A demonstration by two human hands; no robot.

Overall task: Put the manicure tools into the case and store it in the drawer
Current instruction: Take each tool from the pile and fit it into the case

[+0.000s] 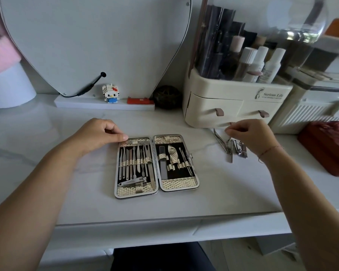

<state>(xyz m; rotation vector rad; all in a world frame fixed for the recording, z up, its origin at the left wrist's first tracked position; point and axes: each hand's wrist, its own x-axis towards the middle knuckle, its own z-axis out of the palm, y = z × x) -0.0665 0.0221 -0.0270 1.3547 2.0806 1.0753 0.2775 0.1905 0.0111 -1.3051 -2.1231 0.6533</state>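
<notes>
The manicure case [137,190] lies open flat on the white tabletop, with a gold textured lining and several metal tools strapped into both halves. My left hand [98,133] rests at its far left corner, fingers loosely curled, thumb tip touching the case rim. Several loose manicure tools [231,148], tweezers and clippers among them, lie in a small pile to the right of the case. My right hand [252,133] hovers over that pile with curled fingers, thumb and forefinger close together. Whether they pinch anything is too small to tell.
A cream cosmetics organiser [233,102] with two small drawers stands behind the loose tools, bottles on top. A dark red box [325,147] lies at the right. A mirror base with a toy figure [111,93], a red item and a dark ball sits behind the case.
</notes>
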